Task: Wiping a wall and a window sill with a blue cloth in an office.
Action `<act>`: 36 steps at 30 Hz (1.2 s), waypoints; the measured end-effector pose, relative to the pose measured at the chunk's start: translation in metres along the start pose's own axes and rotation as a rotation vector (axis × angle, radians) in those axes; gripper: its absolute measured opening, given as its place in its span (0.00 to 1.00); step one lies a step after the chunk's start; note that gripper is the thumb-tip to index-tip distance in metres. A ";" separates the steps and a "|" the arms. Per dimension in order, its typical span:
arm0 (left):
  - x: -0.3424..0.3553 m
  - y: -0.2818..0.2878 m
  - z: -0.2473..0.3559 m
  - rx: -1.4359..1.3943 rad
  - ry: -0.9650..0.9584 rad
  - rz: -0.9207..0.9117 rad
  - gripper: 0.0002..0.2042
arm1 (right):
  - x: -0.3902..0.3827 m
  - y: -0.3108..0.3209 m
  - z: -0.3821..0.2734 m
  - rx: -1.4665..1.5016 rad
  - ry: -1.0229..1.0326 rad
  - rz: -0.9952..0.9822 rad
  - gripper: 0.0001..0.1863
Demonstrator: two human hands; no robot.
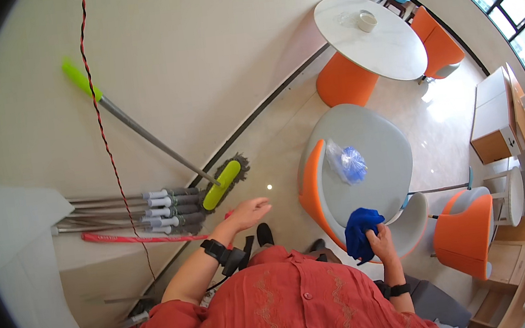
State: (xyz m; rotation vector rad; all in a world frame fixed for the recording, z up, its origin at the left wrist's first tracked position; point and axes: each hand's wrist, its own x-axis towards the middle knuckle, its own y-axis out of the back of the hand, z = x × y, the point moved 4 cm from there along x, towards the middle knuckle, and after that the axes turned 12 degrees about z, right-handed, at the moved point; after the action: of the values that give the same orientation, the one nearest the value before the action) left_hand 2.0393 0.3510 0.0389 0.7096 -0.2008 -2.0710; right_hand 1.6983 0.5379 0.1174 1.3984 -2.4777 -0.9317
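My left hand [249, 214] is stretched out over the floor with its fingers extended and nothing in it. It is to the right of a mop's lime-green head [222, 186] with grey fringe, apart from it. The mop's grey pole [147, 135] leans up against the wall and ends in a blurred green grip [78, 76]. My right hand [382, 242] is closed on a bunched dark blue cloth [363, 233]. Above the cloth, on a grey seat [370, 134] with an orange back, lies a clear plastic bag [349, 161] with something blue inside.
Several grey-handled poles [162, 203] and a red pole [147, 237] lie along the wall at left. A red-black twisted cord [99, 118] hangs there. Orange chairs [460, 235] and a round white table [371, 32] with a bowl [366, 20] stand to the right. Wooden cabinets [493, 119] line the far right.
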 end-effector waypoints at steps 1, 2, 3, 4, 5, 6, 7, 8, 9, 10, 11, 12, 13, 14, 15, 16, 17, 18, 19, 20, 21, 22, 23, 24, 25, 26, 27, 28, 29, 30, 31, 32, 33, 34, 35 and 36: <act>0.006 0.000 0.018 -0.067 -0.027 -0.033 0.24 | 0.000 -0.008 -0.011 0.054 0.013 -0.004 0.14; 0.009 0.002 0.038 -0.134 -0.053 -0.058 0.25 | 0.002 -0.013 -0.020 0.110 0.032 -0.013 0.13; 0.013 0.003 0.055 -0.132 -0.071 -0.062 0.25 | 0.004 -0.016 -0.025 0.074 0.090 -0.022 0.15; 0.016 0.004 0.072 -0.095 -0.125 -0.070 0.25 | 0.004 -0.019 -0.027 0.075 0.098 -0.008 0.15; 0.019 0.006 0.090 -0.056 -0.180 -0.075 0.25 | 0.005 -0.022 -0.028 0.054 0.141 0.016 0.16; 0.021 0.010 0.104 -0.051 -0.192 -0.071 0.25 | 0.006 -0.025 -0.026 0.033 0.182 0.035 0.17; 0.022 0.014 0.119 0.043 -0.250 -0.064 0.24 | 0.011 -0.029 -0.016 0.037 0.142 0.013 0.19; 0.023 0.021 0.129 0.147 -0.303 -0.055 0.24 | 0.018 -0.035 -0.017 0.054 0.152 0.018 0.19; 0.024 0.026 0.134 0.166 -0.308 -0.044 0.24 | 0.024 -0.041 -0.018 0.180 0.118 -0.004 0.20; 0.022 0.028 0.137 0.192 -0.330 -0.059 0.23 | 0.031 -0.048 -0.019 0.309 0.085 -0.030 0.22; 0.024 0.037 0.143 0.227 -0.353 -0.075 0.22 | 0.040 -0.054 -0.031 0.339 0.097 -0.027 0.22; 0.025 0.045 0.147 0.253 -0.352 -0.062 0.22 | 0.047 -0.057 -0.046 0.331 0.115 -0.065 0.21; 0.027 0.054 0.151 0.286 -0.361 -0.035 0.22 | 0.055 -0.062 -0.058 0.323 0.132 -0.102 0.20; 0.028 0.060 0.158 0.316 -0.372 -0.016 0.21 | 0.060 -0.067 -0.064 0.344 0.137 -0.100 0.20; 0.029 0.064 0.165 0.336 -0.374 -0.013 0.21 | 0.065 -0.073 -0.070 0.393 0.121 -0.120 0.19; 0.029 0.070 0.175 0.362 -0.431 0.051 0.21 | 0.069 -0.079 -0.074 0.440 0.105 -0.138 0.19; 0.034 0.078 0.186 0.388 -0.492 0.120 0.21 | 0.073 -0.081 -0.079 0.456 0.116 -0.135 0.19; 0.038 0.084 0.188 0.403 -0.500 0.127 0.21 | 0.073 -0.084 -0.081 0.463 0.137 -0.130 0.18; 0.041 0.087 0.191 0.412 -0.592 0.187 0.21 | 0.075 -0.086 -0.082 0.463 0.157 -0.124 0.18; 0.045 0.092 0.196 0.418 -0.684 0.246 0.22 | 0.079 -0.089 -0.081 0.468 0.168 -0.120 0.18; 0.050 0.099 0.198 0.463 -0.709 0.257 0.23 | 0.081 -0.092 -0.075 0.511 0.122 -0.101 0.17; 0.057 0.108 0.202 0.464 -0.717 0.257 0.23 | 0.086 -0.094 -0.073 0.552 0.077 -0.081 0.16; 0.065 0.121 0.212 0.479 -0.747 0.336 0.23 | 0.096 -0.094 -0.078 0.591 0.082 -0.078 0.14; 0.071 0.135 0.220 0.491 -0.777 0.417 0.23 | 0.105 -0.095 -0.085 0.591 0.089 -0.068 0.14; 0.077 0.147 0.223 0.488 -0.790 0.420 0.23 | 0.114 -0.097 -0.093 0.536 0.104 -0.057 0.14; 0.080 0.164 0.225 0.547 -0.806 0.523 0.23 | 0.122 -0.099 -0.102 0.481 0.120 -0.045 0.13; 0.088 0.183 0.234 0.605 -0.831 0.628 0.23 | 0.131 -0.103 -0.115 0.552 0.101 -0.014 0.13; 0.093 0.198 0.242 0.600 -0.843 0.629 0.23 | 0.140 -0.108 -0.128 0.550 0.109 -0.003 0.13; 0.096 0.219 0.253 0.564 -0.841 0.739 0.24 | 0.154 -0.111 -0.146 0.491 0.186 0.034 0.13; 0.099 0.236 0.262 0.525 -0.834 0.836 0.25 | 0.164 -0.115 -0.160 0.430 0.251 0.074 0.14; 0.103 0.251 0.269 0.523 -0.837 0.831 0.25 | 0.175 -0.120 -0.175 0.415 0.277 0.081 0.15; 0.106 0.266 0.277 0.528 -0.896 0.925 0.25 | 0.186 -0.124 -0.192 0.426 0.286 0.085 0.16; 0.108 0.278 0.286 0.534 -0.956 1.017 0.26 | 0.200 -0.127 -0.211 0.440 0.293 0.091 0.16; 0.112 0.287 0.295 0.537 -0.965 1.005 0.26 | 0.217 -0.130 -0.230 0.483 0.365 0.140 0.16; 0.114 0.298 0.304 0.544 -0.995 1.039 0.26 | 0.235 -0.135 -0.251 0.530 0.441 0.190 0.16; 0.117 0.310 0.311 0.551 -1.025 1.072 0.27 | 0.247 -0.133 -0.288 0.545 0.507 0.236 0.16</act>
State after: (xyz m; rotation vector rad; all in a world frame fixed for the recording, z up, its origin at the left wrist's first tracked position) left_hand 2.0391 0.0400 0.3697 -0.2563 -1.4124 -1.1137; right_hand 1.7759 0.1598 0.2282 1.2180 -2.4842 0.1578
